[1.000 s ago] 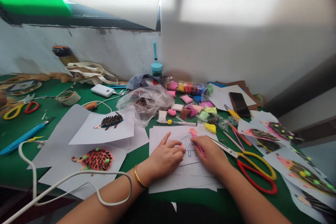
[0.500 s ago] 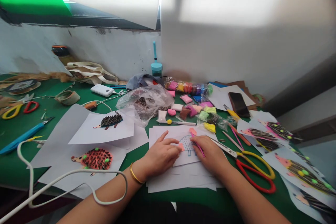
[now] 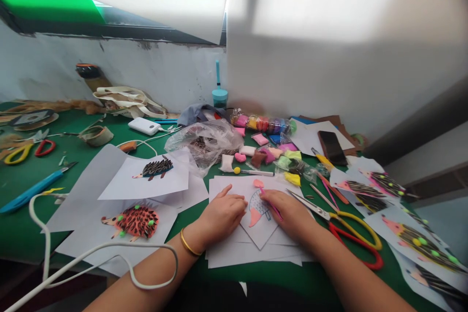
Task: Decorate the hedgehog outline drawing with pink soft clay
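A white sheet (image 3: 260, 239) with a blue-outlined hedgehog drawing (image 3: 259, 201) lies turned at an angle on a stack of paper. Flat pink clay (image 3: 255, 216) covers the drawing's pointed snout. My left hand (image 3: 224, 213) rests at the sheet's left side, thumb stretched away from the partly bent fingers. In my right hand (image 3: 287, 210) is a slim pink modelling tool (image 3: 277, 211), gripped over the right side of the drawing. Near the tool's upper end lies a small lump of pink clay (image 3: 258, 183). The fingertips of my right hand are partly hidden.
Large scissors (image 3: 334, 216) lie open to the right, beside finished hedgehog pictures (image 3: 405, 234). Clay packets (image 3: 268, 156) and a plastic bag (image 3: 204, 141) sit behind the paper. At left are more hedgehog pictures (image 3: 133, 222), a white cable (image 3: 106, 248) and a blue cutter (image 3: 36, 190).
The sheet has turned so that the snout points toward me. My left fingers have moved slightly left off the pink snout. The pink tool stays in my right hand.
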`<action>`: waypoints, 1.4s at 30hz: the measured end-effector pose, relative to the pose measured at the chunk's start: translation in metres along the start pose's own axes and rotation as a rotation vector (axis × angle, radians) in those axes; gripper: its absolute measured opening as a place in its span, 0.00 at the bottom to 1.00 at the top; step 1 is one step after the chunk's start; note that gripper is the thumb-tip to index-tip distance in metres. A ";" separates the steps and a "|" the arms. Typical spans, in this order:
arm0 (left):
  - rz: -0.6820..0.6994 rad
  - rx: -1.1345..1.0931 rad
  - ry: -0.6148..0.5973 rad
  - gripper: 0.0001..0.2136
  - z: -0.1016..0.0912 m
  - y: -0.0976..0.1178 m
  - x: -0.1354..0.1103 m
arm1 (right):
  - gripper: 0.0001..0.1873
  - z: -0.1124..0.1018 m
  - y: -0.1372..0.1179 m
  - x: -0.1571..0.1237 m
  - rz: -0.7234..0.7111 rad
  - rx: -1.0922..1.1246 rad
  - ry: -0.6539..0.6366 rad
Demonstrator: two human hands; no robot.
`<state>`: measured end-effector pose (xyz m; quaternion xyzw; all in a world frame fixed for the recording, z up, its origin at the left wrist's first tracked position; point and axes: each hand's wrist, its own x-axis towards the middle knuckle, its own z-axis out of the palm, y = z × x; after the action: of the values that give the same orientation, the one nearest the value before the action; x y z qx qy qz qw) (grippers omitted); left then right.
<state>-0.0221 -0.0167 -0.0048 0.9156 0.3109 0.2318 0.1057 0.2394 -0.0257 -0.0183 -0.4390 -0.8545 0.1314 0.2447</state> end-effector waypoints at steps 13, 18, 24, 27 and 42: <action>0.129 -0.013 -0.087 0.06 -0.001 0.009 -0.003 | 0.12 -0.024 -0.008 0.030 0.042 0.031 0.057; 0.182 -0.038 -0.098 0.08 -0.003 0.013 -0.001 | 0.13 -0.026 -0.041 -0.014 0.347 0.376 0.113; 0.205 -0.061 -0.129 0.07 -0.002 0.014 -0.001 | 0.06 0.002 -0.063 -0.050 0.490 0.380 0.081; 0.189 -0.066 -0.134 0.07 -0.001 0.014 -0.002 | 0.06 0.008 -0.068 -0.047 0.403 0.294 0.119; 0.271 0.023 -0.112 0.06 0.002 0.023 0.000 | 0.07 0.012 -0.066 -0.043 0.342 0.232 0.120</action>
<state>-0.0092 -0.0347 0.0017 0.9619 0.1806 0.1891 0.0801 0.2094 -0.0994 -0.0127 -0.5534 -0.7307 0.2423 0.3180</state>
